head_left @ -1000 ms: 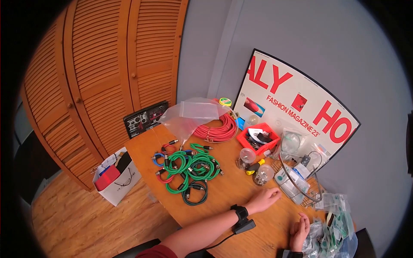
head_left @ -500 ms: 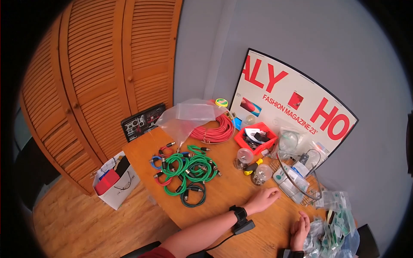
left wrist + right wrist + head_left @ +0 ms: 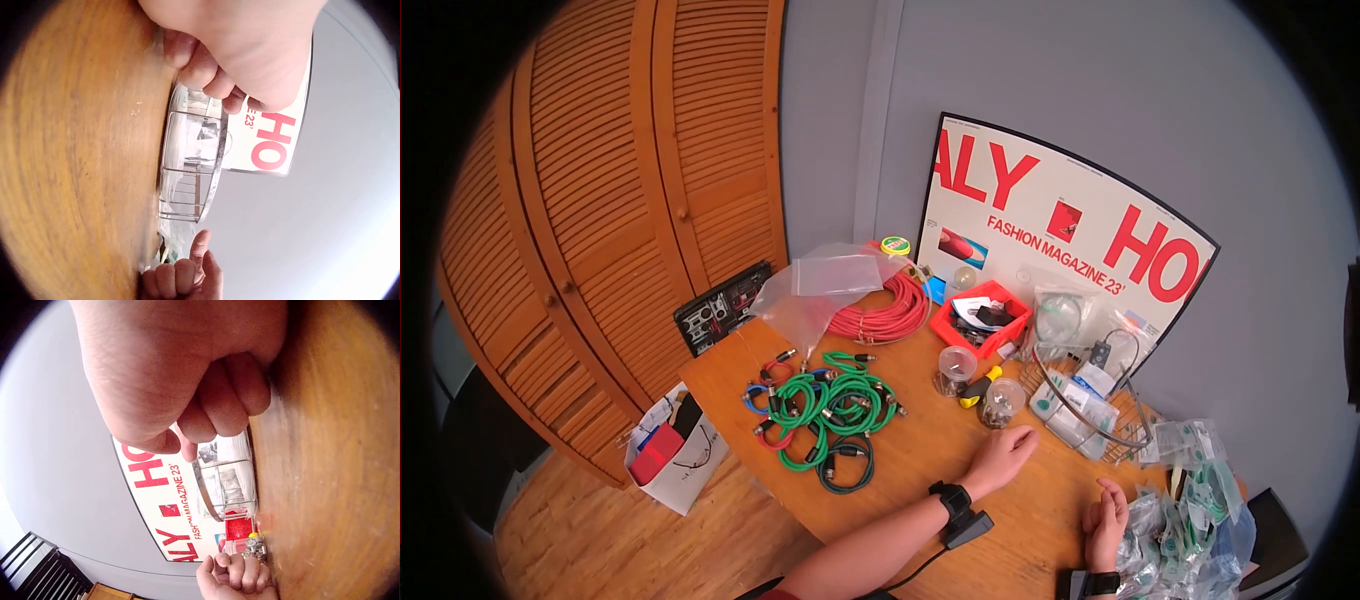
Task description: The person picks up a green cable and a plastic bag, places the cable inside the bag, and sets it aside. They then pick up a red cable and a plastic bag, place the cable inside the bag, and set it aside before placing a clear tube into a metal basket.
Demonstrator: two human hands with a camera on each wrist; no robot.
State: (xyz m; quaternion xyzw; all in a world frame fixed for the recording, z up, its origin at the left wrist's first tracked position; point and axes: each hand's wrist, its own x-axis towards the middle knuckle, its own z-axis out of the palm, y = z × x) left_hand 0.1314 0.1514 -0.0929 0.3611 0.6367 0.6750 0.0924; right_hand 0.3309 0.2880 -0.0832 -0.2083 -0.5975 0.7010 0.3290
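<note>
My left hand [image 3: 1001, 459] rests on the wooden table [image 3: 940, 450], side down, its fingers loosely curled and holding nothing. Just beyond it stands a clear jar of small metal parts [image 3: 1003, 400]. To the right, my right hand [image 3: 1106, 520] also rests loosely curled and empty, beside a heap of clear bags [image 3: 1190, 530]. A wire basket [image 3: 1135, 440] holding bagged items lies beyond both hands. In the left wrist view, the loosely bent fingers [image 3: 201, 69] of my left hand show near the basket. The right wrist view shows my right hand's bent fingers [image 3: 219, 403] with nothing in them.
Coiled green cables [image 3: 855, 400] lie at the table's left, with a red cable coil [image 3: 885, 315] and a plastic bag [image 3: 815, 290] behind. A red bin [image 3: 945, 325], another jar [image 3: 956, 368] and a yellow-black tool [image 3: 980, 387] sit mid-table. A paper bag [image 3: 685, 475] stands on the floor.
The head view has turned, so the table things sit further left and the doors are cut off more. Both hands have stayed about where they were on the table, still empty.
</note>
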